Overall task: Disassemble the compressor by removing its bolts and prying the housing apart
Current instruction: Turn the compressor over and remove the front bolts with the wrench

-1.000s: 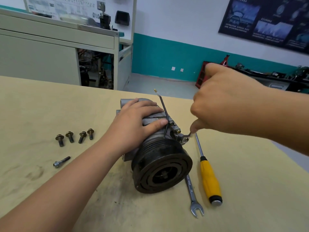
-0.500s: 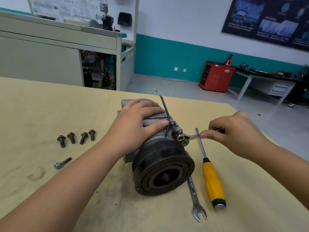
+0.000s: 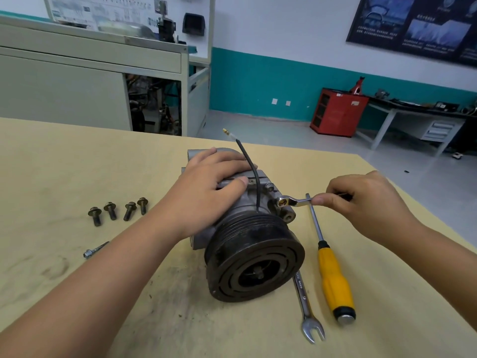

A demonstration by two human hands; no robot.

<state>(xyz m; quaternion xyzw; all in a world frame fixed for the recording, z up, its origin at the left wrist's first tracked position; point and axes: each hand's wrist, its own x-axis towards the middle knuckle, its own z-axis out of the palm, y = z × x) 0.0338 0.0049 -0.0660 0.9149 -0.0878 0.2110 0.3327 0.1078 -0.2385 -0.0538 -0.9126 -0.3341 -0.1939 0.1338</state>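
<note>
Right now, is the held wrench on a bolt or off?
On. The ring end of the held wrench sits over a bolt head on the compressor; the right hand pinches its handle.

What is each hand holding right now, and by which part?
The right hand pinches the small silver ring spanner by its handle end. The left hand grips nothing; it presses on top of the grey metal compressor housing.
</note>
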